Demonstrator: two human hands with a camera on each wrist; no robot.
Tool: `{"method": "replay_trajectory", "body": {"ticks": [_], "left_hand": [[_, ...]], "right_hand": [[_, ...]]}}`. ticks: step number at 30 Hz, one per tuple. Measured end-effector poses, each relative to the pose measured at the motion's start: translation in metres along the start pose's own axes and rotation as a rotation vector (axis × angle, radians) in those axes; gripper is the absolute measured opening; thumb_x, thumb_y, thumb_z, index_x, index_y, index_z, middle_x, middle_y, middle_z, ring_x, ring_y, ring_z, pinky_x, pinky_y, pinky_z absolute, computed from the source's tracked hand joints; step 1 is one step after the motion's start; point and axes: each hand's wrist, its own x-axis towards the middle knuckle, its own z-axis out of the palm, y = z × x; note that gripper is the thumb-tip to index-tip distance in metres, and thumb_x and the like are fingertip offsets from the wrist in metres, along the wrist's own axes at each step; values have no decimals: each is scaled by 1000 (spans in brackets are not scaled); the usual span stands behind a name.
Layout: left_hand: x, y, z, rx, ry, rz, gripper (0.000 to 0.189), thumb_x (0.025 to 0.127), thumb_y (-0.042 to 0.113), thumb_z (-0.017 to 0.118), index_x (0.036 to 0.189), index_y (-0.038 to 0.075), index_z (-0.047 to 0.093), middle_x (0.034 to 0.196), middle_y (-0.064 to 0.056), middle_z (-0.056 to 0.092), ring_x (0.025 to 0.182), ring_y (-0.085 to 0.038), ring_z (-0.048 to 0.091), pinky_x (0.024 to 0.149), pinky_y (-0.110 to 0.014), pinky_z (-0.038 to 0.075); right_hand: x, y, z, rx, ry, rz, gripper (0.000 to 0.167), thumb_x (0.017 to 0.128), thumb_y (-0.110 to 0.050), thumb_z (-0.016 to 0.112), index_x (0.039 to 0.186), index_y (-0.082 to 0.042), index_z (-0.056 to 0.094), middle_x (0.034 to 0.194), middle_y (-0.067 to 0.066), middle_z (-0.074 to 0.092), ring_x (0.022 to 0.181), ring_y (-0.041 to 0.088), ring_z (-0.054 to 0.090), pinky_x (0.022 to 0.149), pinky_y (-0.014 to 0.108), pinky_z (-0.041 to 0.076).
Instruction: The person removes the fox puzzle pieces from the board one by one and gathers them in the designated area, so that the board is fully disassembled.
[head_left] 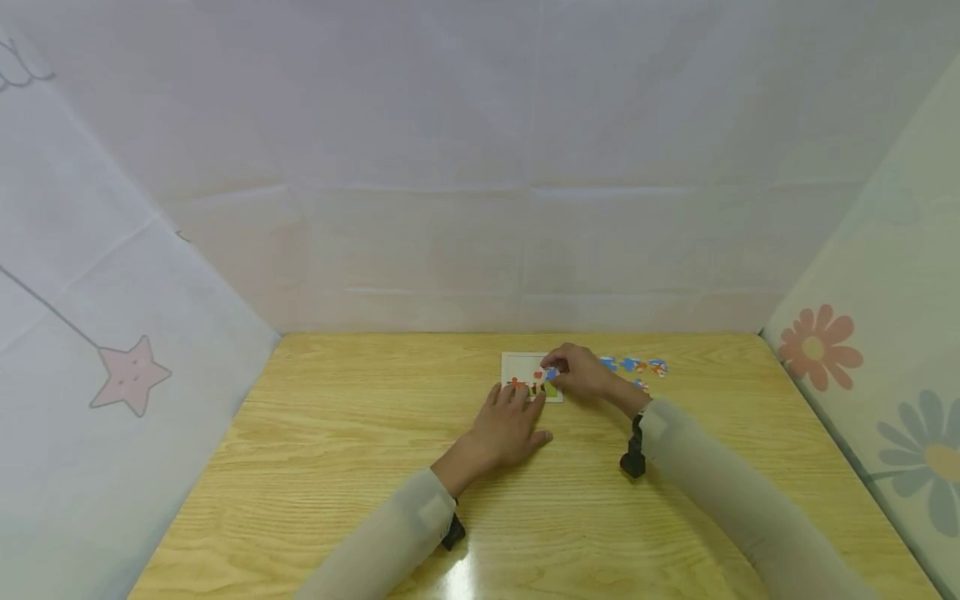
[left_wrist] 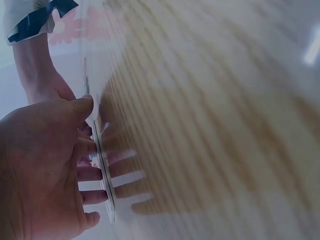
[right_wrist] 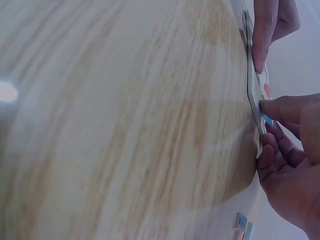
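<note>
A small jigsaw puzzle board (head_left: pixel 517 360) with a pale frame lies flat toward the far side of the table, with red, dark and green pieces in its lower part. My left hand (head_left: pixel 510 425) rests its outstretched fingers on the board's near edge. From the right, my right hand (head_left: pixel 581 371) pinches a blue puzzle piece (right_wrist: pixel 268 120) between thumb and fingers, low over the board's right side. That piece is partly covered by the fingers. In the left wrist view, the left fingers lie across the board's edge (left_wrist: pixel 104 165).
Several loose blue, white and orange puzzle pieces (head_left: pixel 658 367) lie on the wooden table (head_left: pixel 360 433) to the right of the board. A white cloth wall (head_left: pixel 420 250) rises behind the table, and printed side walls stand left and right.
</note>
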Motion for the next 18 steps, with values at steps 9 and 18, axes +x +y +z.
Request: {"method": "replay_trajectory", "body": {"ticks": [9, 18], "left_hand": [[1, 2, 5, -33, -29, -23, 74, 110, 62, 37, 170, 18, 28, 174, -9, 26, 159, -38, 27, 129, -57, 22], [2, 1, 9, -30, -50, -28, 75, 111, 64, 33, 171, 20, 23, 177, -4, 19, 160, -37, 24, 130, -59, 18]], "right_hand": [[-1, 0, 0, 7, -1, -5, 29, 96, 0, 75, 124, -2, 74, 118, 13, 70, 100, 23, 64, 88, 44, 56], [-2, 1, 1, 42, 21, 0, 29, 94, 3, 76, 123, -2, 74, 117, 13, 73, 101, 26, 66, 89, 46, 57]]}}
